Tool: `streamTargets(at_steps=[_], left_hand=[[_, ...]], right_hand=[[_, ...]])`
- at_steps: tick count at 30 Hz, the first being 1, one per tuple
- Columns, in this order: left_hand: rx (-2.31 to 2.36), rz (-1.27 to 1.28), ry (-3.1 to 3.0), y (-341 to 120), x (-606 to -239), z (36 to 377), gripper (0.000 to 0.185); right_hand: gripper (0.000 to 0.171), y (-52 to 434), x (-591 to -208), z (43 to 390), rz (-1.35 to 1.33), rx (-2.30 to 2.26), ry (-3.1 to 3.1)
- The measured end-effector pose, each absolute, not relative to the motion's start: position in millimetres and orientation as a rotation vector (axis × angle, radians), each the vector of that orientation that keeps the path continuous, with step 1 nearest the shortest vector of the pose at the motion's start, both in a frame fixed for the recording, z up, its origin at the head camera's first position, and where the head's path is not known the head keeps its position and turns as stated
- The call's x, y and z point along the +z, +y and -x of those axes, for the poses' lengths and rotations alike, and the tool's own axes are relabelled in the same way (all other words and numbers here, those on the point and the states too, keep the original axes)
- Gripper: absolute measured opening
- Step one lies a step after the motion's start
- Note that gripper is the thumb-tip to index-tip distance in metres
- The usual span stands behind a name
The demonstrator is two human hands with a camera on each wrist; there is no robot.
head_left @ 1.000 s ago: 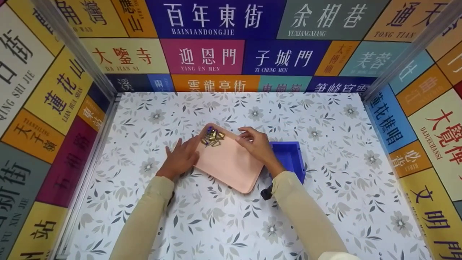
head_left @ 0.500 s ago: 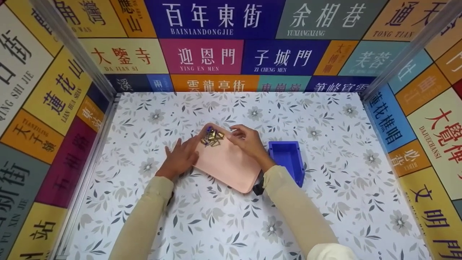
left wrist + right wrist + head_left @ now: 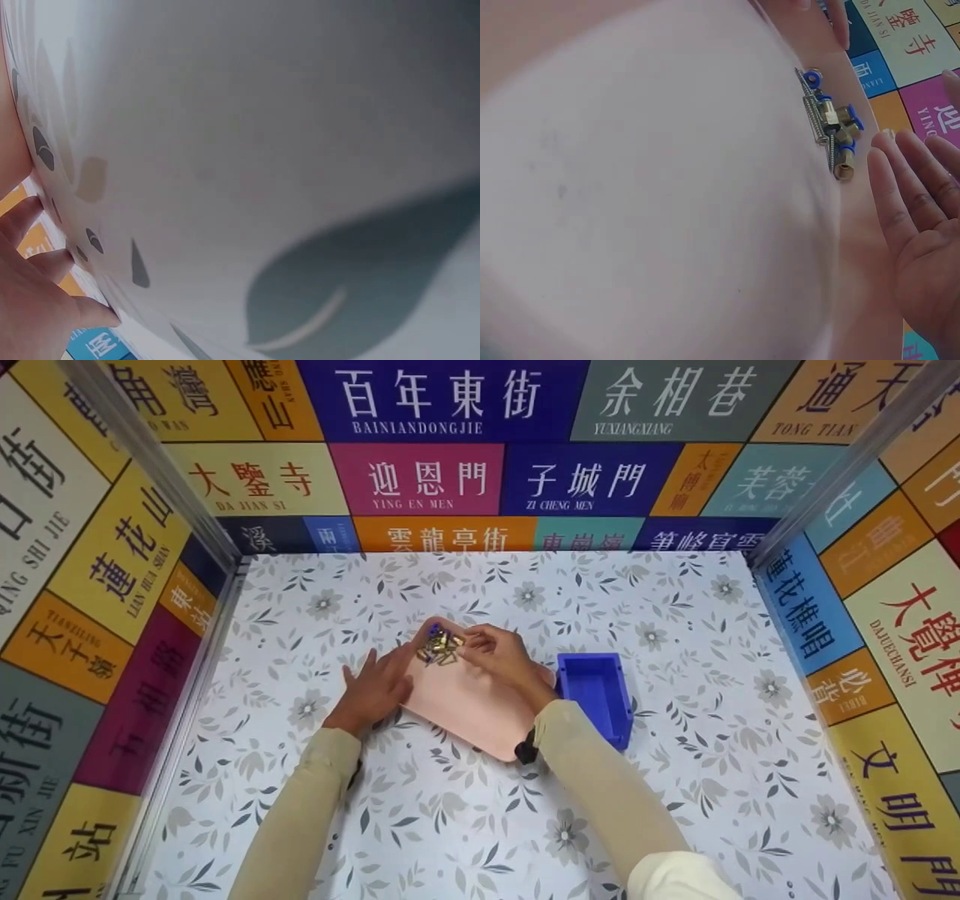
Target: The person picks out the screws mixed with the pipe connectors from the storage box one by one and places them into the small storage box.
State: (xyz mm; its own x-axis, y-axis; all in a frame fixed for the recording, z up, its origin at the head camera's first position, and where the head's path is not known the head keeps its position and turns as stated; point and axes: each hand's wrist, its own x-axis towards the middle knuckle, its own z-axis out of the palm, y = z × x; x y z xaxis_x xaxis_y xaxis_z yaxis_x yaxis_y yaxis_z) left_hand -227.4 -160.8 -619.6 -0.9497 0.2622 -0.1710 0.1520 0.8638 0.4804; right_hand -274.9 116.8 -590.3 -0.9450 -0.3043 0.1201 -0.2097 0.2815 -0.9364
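Observation:
A pink tray (image 3: 457, 712) lies askew on the table. In its far left corner is a small heap of brass push-in fittings (image 3: 847, 131) with blue collars, among them metal springs (image 3: 811, 116). My left hand (image 3: 375, 686) rests on the tray's left edge with fingers extended; in the left wrist view only part of the left hand (image 3: 34, 300) shows. Over the tray, my right hand (image 3: 499, 660) has its fingertips just right of the heap. The right wrist view shows the right hand (image 3: 926, 247) with fairly straight fingers, beside the fittings and holding nothing visible.
A blue plastic bin (image 3: 600, 701) stands right of the tray, close to the right forearm. The table (image 3: 360, 840) has a white leaf-patterned cover. Panels with large lettering (image 3: 420, 480) wall in its back and both sides.
My right hand has moved left across the tray, from its right edge to the heap of fittings, uncovering more of the blue bin. The left hand and tray have stayed put.

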Motion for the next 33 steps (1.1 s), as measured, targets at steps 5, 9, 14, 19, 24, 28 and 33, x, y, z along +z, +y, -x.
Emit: streamTargets(at_steps=[5,9,14,19,24,28,33], left_hand=[[0.689,-0.293,2.798,-160,-618,229,0.061],[0.693,-0.287,2.784,-159,-617,229,0.060],[0.689,-0.278,2.772,-160,-617,229,0.060],[0.694,-0.258,2.761,-159,-616,228,0.060],[0.697,-0.275,2.778,-160,-616,227,0.060],[0.701,-0.296,2.789,-160,-616,226,0.060],[0.695,-0.275,2.795,-160,-618,227,0.060]], right_hand=[[0.044,111,-596,279,0.499,-1.765,2.432],[0.046,108,-598,282,0.513,-1.734,2.436],[0.048,105,-598,285,0.518,-1.691,2.440],[0.046,102,-600,289,0.515,-1.683,2.425],[0.047,99,-602,291,0.494,-1.691,2.370],[0.049,96,-604,292,0.479,-1.672,2.334],[0.045,95,-610,292,0.477,-1.576,2.367]])
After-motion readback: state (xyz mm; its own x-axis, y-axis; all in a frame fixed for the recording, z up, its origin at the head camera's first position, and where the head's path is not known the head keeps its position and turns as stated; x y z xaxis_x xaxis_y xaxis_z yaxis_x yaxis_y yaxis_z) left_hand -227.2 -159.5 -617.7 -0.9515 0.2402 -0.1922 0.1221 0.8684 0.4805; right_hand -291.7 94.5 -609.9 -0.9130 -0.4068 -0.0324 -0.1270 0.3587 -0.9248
